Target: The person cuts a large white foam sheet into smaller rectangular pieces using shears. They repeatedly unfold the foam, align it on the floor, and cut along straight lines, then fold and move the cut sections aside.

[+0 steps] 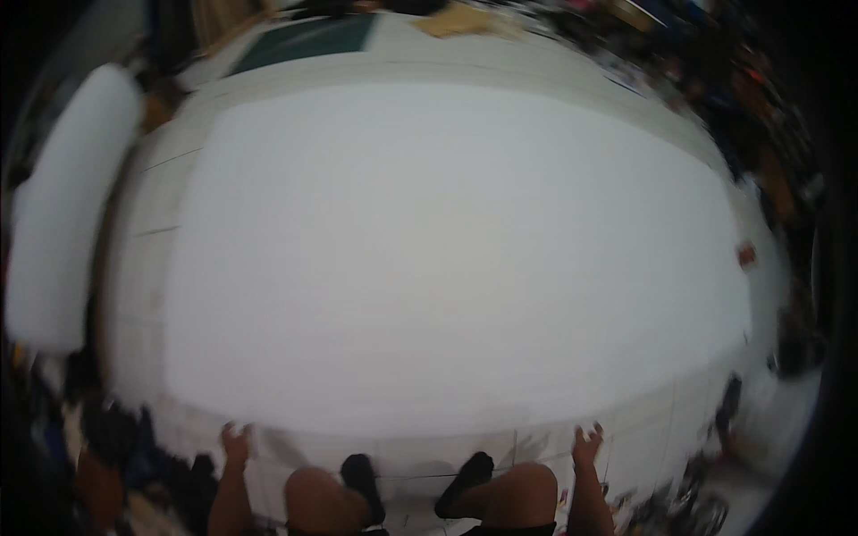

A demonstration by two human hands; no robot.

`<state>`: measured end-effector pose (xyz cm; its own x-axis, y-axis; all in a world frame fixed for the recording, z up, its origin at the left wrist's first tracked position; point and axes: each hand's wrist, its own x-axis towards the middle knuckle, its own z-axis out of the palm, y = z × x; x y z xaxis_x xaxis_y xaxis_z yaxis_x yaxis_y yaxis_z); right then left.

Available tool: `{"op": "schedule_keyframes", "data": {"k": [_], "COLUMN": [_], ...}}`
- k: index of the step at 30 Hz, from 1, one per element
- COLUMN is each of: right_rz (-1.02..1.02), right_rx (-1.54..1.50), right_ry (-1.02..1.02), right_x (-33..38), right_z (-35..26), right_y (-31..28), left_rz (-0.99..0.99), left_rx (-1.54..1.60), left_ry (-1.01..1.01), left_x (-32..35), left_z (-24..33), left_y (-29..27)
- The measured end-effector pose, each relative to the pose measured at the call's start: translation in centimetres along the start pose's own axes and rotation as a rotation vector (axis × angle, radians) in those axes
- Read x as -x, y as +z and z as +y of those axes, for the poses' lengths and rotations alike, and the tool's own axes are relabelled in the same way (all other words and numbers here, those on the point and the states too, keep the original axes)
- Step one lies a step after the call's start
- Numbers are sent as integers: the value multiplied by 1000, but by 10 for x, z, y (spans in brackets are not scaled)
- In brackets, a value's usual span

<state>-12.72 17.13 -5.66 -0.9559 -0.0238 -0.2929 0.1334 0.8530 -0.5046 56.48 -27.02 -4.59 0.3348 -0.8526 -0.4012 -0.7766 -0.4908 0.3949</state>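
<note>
A large white sheet (456, 250) lies spread flat across a tiled floor, filling most of the view. At its near left edge is my left hand (236, 442), with fingers apart and slightly bent. My right hand (587, 444) is near the sheet's near edge toward the right, its fingers also apart. Nothing shows in either hand. Motion blur hides whether the fingertips touch the sheet. Between my hands are my bent knees and dark-socked feet, just short of the sheet's near edge.
A thick white roll (76, 214) stands along the left side. Beyond the sheet lie a dark green mat (308, 43) and a tan piece (460, 20). A small red object (746, 256) is by the right edge. Blurred clutter (116, 438) lines both sides.
</note>
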Motion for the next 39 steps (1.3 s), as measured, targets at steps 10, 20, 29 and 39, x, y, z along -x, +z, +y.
{"op": "schedule_keyframes", "data": {"k": [10, 20, 29, 39], "right_rz": [-1233, -1441, -1377, -1539], "right_rx": [-94, 519, 863, 1000], "right_ry": [281, -647, -811, -1378], "right_x": [308, 506, 667, 827], "right_z": [-384, -566, -661, -771], "right_y": [-347, -323, -283, -164], "left_rz": [-168, -1083, -597, -110], "left_rx": [171, 491, 382, 625], "left_ry": [144, 191, 534, 142], "left_x": [332, 395, 319, 327], "left_z": [173, 146, 78, 15], "left_y": [-352, -510, -649, -689]}}
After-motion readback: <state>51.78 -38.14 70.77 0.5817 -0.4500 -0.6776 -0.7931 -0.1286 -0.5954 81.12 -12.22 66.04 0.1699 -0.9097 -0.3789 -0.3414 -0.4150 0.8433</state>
